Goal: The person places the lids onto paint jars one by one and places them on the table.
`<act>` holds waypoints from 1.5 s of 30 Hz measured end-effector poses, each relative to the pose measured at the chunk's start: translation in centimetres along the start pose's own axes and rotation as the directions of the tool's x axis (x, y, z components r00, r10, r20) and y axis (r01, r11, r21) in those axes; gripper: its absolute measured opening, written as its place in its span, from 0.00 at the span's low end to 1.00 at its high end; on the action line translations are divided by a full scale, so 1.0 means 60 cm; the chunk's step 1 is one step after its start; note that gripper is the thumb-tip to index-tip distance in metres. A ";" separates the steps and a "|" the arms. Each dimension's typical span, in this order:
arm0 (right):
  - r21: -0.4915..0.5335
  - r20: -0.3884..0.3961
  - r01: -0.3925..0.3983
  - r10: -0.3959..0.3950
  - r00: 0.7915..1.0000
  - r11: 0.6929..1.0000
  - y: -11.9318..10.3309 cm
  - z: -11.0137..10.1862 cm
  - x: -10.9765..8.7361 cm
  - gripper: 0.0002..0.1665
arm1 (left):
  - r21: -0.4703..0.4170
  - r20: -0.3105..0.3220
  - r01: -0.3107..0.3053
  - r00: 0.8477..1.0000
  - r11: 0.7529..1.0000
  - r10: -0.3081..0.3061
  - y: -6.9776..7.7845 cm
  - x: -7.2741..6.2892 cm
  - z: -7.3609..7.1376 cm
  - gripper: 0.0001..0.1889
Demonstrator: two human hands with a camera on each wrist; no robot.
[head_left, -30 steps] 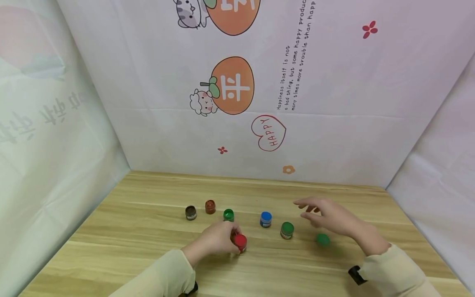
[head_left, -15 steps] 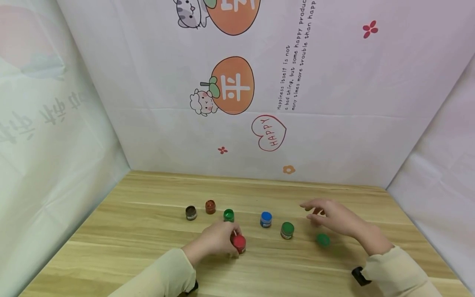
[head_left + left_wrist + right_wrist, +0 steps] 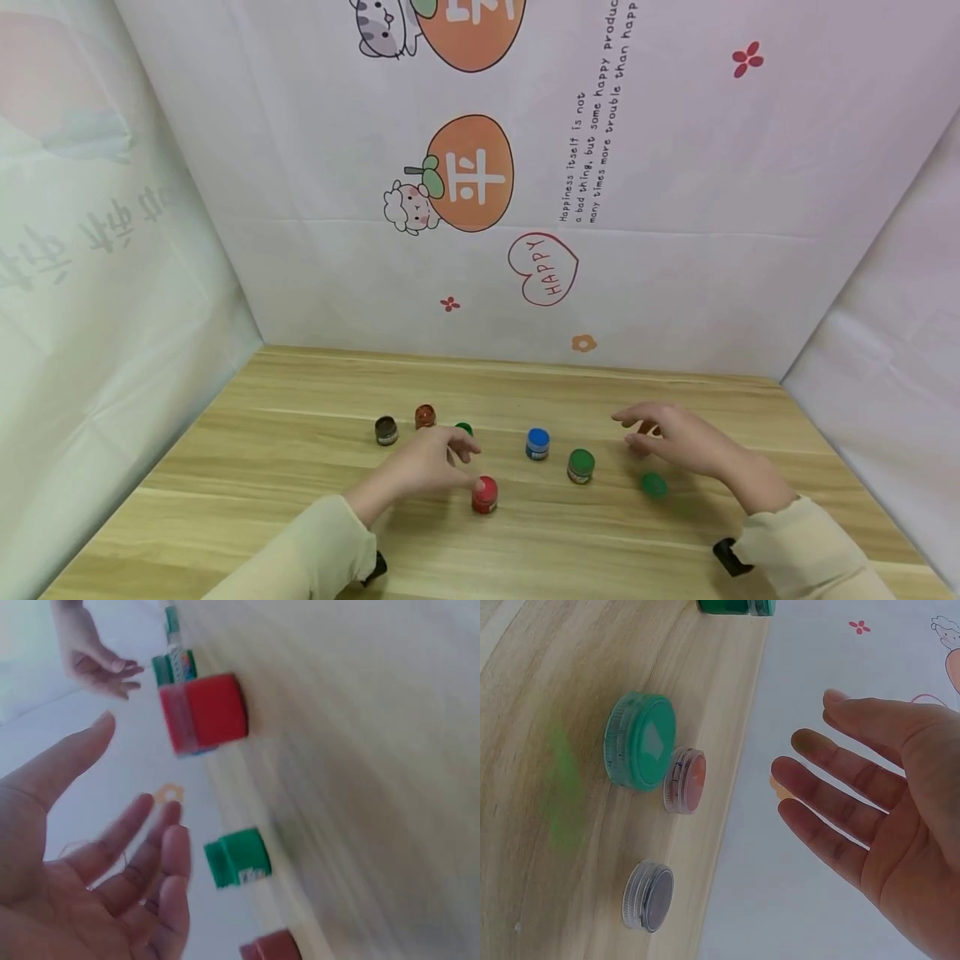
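A small red paint jar (image 3: 486, 497) stands upright on the wooden table. My left hand (image 3: 423, 463) hovers over its left side with fingers loosely extended; in the left wrist view a gap separates the hand from the red jar (image 3: 214, 716). Behind that hand, an uncapped green jar (image 3: 463, 429) is partly hidden. My right hand (image 3: 681, 437) is raised over the right side, fingers relaxed and holding nothing. A green jar lid (image 3: 654, 484) lies below it on the table. Greenish paint stains one right fingertip (image 3: 811, 742).
A blue jar (image 3: 537, 444) and another green jar (image 3: 581, 466) stand between the hands. Open dark brown (image 3: 386, 430) and reddish-brown (image 3: 425, 416) jars stand at back left. Orange-topped (image 3: 685, 781) and grey-topped (image 3: 649, 897) lids lie near the green lid. Green smears the table.
My left hand has let go of the red jar and lifted up and left, its fingers spreading. The right hand has drifted slightly right.
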State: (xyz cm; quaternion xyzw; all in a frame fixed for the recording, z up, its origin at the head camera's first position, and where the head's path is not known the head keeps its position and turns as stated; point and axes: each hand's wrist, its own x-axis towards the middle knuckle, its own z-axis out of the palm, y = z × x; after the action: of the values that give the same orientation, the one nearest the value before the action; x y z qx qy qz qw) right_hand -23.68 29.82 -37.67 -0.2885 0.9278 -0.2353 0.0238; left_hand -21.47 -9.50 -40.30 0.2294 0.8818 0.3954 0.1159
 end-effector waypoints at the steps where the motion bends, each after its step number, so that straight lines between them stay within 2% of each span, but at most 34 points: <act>1: 0.002 0.000 -0.002 0.002 1.000 1.000 0.000 0.000 0.000 0.20 | -0.012 -0.014 -0.024 1.000 1.000 0.024 -0.001 0.000 -0.005 0.21; 4: -0.002 -0.004 0.006 -0.006 1.000 1.000 0.003 0.003 0.001 0.19 | -0.055 -0.060 -0.086 0.995 0.995 0.083 -0.004 -0.002 -0.020 0.18; 8: -0.027 -0.010 0.008 -0.008 1.000 1.000 0.010 0.010 0.001 0.19 | -0.063 -0.150 -0.107 0.984 0.992 0.097 -0.008 -0.003 -0.041 0.15; 13: -0.068 -0.034 -0.048 0.045 0.998 0.997 0.017 0.020 0.001 0.21 | -0.098 -0.279 -0.093 0.958 0.991 0.062 -0.018 0.009 -0.063 0.11; 16: -0.063 -0.041 -0.083 0.080 0.996 0.995 0.019 0.025 0.000 0.20 | -0.122 -0.323 -0.057 0.946 0.991 0.015 -0.028 0.019 -0.070 0.11; 19: -0.055 -0.044 -0.107 0.105 0.994 0.993 0.022 0.029 0.000 0.19 | -0.097 -0.346 -0.005 0.938 0.995 -0.029 -0.038 0.026 -0.075 0.12; 23: -0.050 -0.039 -0.139 0.137 0.990 0.989 0.027 0.033 0.002 0.18 | -0.028 -0.342 0.058 0.938 0.998 -0.064 -0.048 0.032 -0.083 0.15; 27: -0.036 -0.030 -0.187 0.186 0.982 0.982 0.030 0.038 0.004 0.18 | 0.040 -0.304 0.113 0.948 0.993 -0.096 -0.060 0.041 -0.090 0.24; 31: -0.019 -0.020 -0.220 0.219 0.975 0.975 0.032 0.042 0.005 0.19 | 0.126 -0.258 0.171 0.957 0.977 -0.134 -0.070 0.048 -0.093 0.32; 37: -0.019 0.005 -0.212 0.212 0.977 0.977 0.036 0.047 0.008 0.18 | 0.285 -0.230 0.249 0.955 0.926 -0.186 -0.076 0.058 -0.091 0.29; 45: -0.028 0.001 -0.224 0.224 0.975 0.974 0.038 0.047 0.011 0.18 | 0.450 -0.250 0.258 0.956 0.855 -0.157 -0.077 0.069 -0.085 0.26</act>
State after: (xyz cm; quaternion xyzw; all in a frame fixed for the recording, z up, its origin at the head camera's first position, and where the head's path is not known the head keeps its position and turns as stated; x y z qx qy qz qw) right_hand -24.91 29.94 -41.16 -0.1830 0.9575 -0.2176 0.0479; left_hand -28.47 -13.39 -40.48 0.1122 0.9787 0.1719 0.0069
